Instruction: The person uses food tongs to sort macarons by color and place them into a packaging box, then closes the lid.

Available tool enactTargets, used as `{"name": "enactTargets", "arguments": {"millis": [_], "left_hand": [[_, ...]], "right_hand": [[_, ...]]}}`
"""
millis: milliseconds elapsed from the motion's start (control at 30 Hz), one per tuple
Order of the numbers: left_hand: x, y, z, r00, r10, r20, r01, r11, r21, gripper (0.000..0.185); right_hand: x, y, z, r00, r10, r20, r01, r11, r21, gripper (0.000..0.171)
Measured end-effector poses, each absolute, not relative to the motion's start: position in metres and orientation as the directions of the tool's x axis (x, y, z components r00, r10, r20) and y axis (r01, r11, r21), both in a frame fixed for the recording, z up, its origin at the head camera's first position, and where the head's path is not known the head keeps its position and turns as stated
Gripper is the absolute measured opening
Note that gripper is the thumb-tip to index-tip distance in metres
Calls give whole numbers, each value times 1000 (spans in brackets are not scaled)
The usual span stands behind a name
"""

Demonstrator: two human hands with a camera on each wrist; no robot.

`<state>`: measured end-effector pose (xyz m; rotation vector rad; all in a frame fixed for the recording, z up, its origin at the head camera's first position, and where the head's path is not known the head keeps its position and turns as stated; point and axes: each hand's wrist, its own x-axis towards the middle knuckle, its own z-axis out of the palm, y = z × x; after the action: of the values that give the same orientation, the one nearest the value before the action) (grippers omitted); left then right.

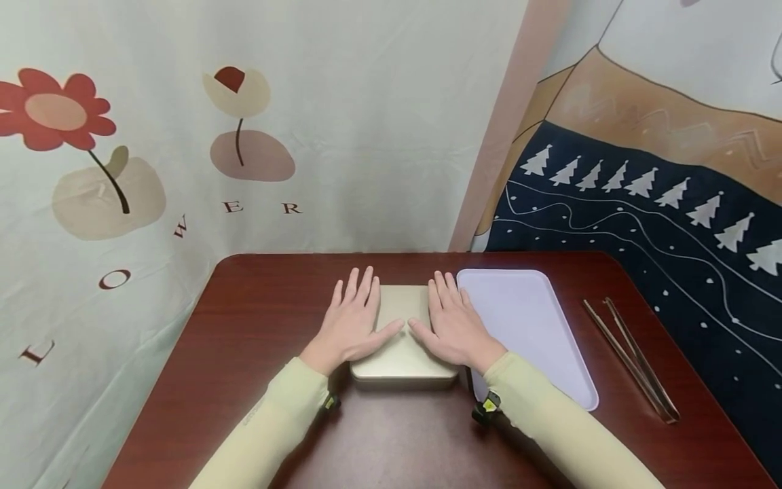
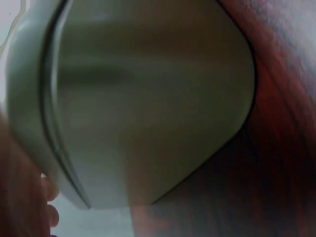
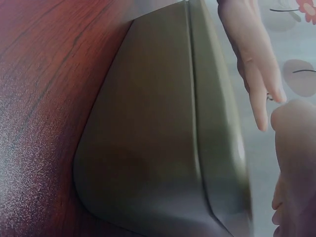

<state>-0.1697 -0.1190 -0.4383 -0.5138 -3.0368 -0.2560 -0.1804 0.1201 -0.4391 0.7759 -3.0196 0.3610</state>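
A closed metal box (image 1: 403, 363) in pale gold stands on the dark red table in the head view. My left hand (image 1: 354, 319) lies flat over the left part of its lid, fingers straight and pointing away, thumb stretched inward. Over the right part lies my right hand (image 1: 451, 322) in the same way, and the two thumb tips come close together. In the left wrist view the box's side (image 2: 148, 98) and the lid seam fill most of the picture. The right wrist view shows the box's other side (image 3: 143, 108), with the right hand (image 3: 296, 148) at the edge.
A lilac tray (image 1: 519, 305) lies just right of the box, partly under the right forearm. Farther right rest metal tongs (image 1: 632, 360) on the table (image 1: 244, 353). Behind the table hang a flower-printed curtain (image 1: 379, 122) and a dark tree-patterned cloth (image 1: 586, 204).
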Motion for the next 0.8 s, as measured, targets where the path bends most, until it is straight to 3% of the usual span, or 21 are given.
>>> {"name": "enactTargets", "arguments": {"millis": [200, 800], "left_hand": [[-169, -113, -448, -945, 324, 50, 328, 931, 163, 106], [-162, -111, -447, -943, 327, 52, 332, 929, 163, 101]], "right_hand": [[-182, 113, -448, -862, -506, 8, -499, 846, -189, 94], [-179, 113, -449, -875, -484, 14, -476, 855, -203, 97]]}}
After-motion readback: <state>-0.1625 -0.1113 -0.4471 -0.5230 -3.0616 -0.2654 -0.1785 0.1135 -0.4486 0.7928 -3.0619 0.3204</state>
